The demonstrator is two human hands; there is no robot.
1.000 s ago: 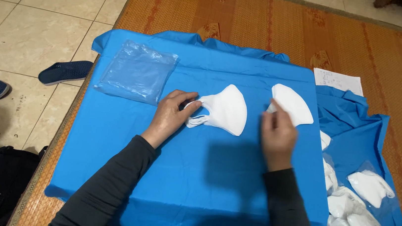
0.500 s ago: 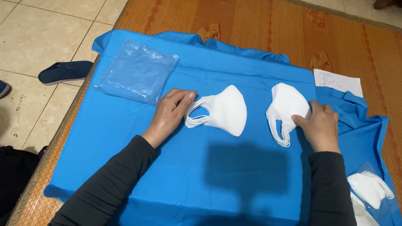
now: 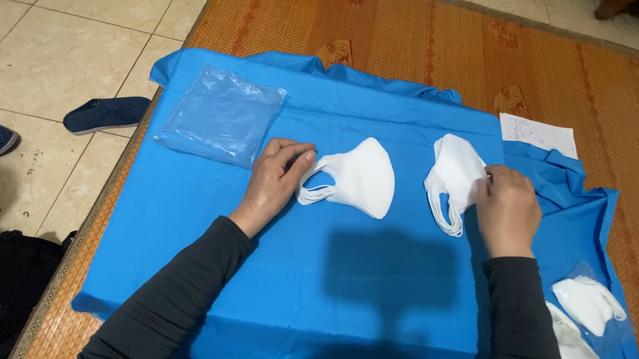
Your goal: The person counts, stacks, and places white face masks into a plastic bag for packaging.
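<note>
So there's a blue cloth (image 3: 284, 294) spread flat over a woven mat (image 3: 428, 48), and two small stacks of white face masks on it. The left hand (image 3: 276, 179) is lying palm down on the cloth with its fingertips on the ear loops of the left stack of masks (image 3: 359, 177). It looks more like pressing them down than pinching, fingers loosely together and not closed around anything. The right hand (image 3: 505, 208) is at the right edge of the other stack of masks (image 3: 452, 178), fingers curled onto the side of it, touching and maybe lightly gripping, though I can't really tell if it's got a proper hold. The two stacks sit side by side near the middle of the cloth, a clear gap between them.

Up at the far left corner of the cloth there's a pile of clear plastic bags (image 3: 223, 114), just beyond the left hand. A white paper slip (image 3: 538, 135) lies past the right stack. More loose masks (image 3: 587, 303) are heaped at the right edge by the person's forearm. Off on the tiled floor (image 3: 58, 33) there are two dark slippers (image 3: 105, 113).
</note>
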